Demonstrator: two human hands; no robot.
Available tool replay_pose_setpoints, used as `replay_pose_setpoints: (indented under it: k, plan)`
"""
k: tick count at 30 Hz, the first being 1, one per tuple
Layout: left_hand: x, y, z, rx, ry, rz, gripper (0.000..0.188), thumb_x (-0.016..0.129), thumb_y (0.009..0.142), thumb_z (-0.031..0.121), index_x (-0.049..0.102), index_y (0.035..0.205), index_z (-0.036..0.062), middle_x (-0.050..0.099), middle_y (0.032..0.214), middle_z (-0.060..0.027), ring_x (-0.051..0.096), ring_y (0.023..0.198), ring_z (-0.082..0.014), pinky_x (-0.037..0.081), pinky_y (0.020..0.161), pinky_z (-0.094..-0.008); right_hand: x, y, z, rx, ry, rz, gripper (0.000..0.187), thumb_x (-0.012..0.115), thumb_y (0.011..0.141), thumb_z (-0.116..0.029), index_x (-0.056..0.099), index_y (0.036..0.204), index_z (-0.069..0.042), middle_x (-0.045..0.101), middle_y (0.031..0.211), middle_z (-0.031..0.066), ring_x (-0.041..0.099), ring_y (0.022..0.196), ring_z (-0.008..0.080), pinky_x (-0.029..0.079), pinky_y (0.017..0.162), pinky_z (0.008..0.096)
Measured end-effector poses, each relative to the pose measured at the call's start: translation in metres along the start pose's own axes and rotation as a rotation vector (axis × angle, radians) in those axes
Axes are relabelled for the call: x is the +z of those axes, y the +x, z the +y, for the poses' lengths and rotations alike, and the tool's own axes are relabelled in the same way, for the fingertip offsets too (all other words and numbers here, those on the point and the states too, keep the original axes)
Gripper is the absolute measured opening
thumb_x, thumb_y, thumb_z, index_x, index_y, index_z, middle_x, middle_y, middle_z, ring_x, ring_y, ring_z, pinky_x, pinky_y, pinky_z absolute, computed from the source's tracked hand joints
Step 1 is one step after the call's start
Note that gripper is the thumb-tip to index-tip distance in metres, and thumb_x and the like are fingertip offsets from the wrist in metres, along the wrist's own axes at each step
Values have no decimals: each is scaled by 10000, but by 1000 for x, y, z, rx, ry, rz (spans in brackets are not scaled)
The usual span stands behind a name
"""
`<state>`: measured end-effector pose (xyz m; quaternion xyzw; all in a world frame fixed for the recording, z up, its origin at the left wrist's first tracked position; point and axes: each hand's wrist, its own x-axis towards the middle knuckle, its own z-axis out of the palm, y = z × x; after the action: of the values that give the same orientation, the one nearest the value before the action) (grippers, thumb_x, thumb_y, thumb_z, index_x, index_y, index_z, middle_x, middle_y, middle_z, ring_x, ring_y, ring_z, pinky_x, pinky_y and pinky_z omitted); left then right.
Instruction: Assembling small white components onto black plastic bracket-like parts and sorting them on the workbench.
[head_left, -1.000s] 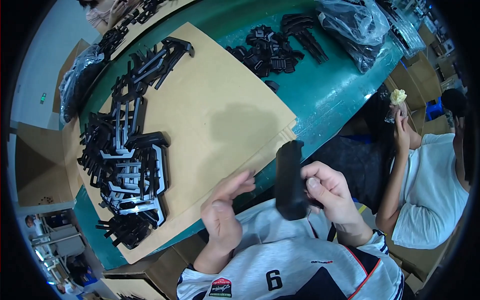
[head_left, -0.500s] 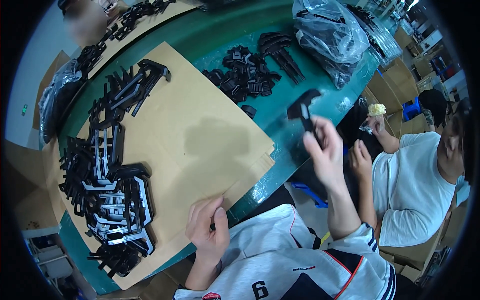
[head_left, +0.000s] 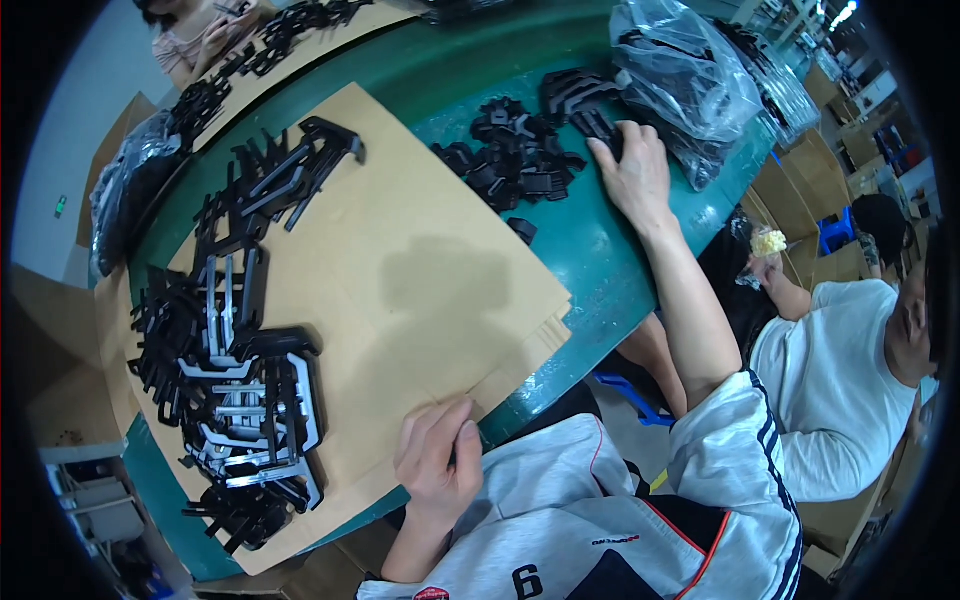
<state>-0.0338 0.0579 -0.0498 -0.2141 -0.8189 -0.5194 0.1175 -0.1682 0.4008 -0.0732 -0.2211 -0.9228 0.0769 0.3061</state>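
- Far left: a pale, plain wall (head_left: 55,130) above an open brown cardboard box (head_left: 65,350); beside them, a clear plastic bag (head_left: 130,185) of dark contents.
- Upper left: a person (head_left: 190,45) in a pale top, hands near scattered dark parts.
- Left: a dense, tangled pile of black and grey plastic frames (head_left: 305,385), lying on a flat brown cardboard sheet (head_left: 365,200) set aslant on the glossy green counter (head_left: 600,260); a shadow falls mid-sheet.
- Lower centre: left hand (head_left: 437,455) at the sheet's near edge, fingers loosely curled; whether they enclose anything cannot be told.
- Upper centre: a heap of small black plastic pieces (head_left: 515,150) directly on the counter.
- Right of the heap: a group of long, curved black plastic parts (head_left: 573,95); right hand (head_left: 640,178) reaches their near end, fingers extended, any pinch hidden.
- Beyond: a bulging clear plastic bag (head_left: 690,85) of black pieces.
- Far right: a co-worker in a white shirt (head_left: 820,340), with brown cartons (head_left: 775,195) behind.
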Motion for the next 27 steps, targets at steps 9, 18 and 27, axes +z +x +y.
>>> replay_pose_setpoints:
  k: [9, 18, 27]
  plan:
    - [3, 4, -4, 95, -14, 37, 249, 628, 708, -70, 642, 955, -33, 653, 902, -116, 596, 756, -246, 499, 700, -301, -55, -12, -96, -266, 415, 91, 441, 633, 801, -270, 540, 1143, -8, 574, 1053, 156, 554, 934, 320, 450, 819, 393]
    - [2, 6, -3, 142, -100, 31, 247, 623, 709, -83, 638, 952, -39, 648, 914, -117, 593, 754, -239, 497, 695, -294, 2, 33, -260, -664, 376, -350, 552, 561, 824, -478, 543, 1248, -125, 472, 1268, 193, 432, 1142, 366, 366, 968, 461]
    - [-3, 3, -10, 139, -140, 36, 259, 617, 710, -88, 627, 964, -43, 643, 916, -118, 588, 756, -238, 492, 698, -295, -24, -16, -255, -745, 354, -680, 473, 648, 802, -332, 555, 1169, -49, 493, 1122, 178, 523, 984, 350, 433, 892, 397]
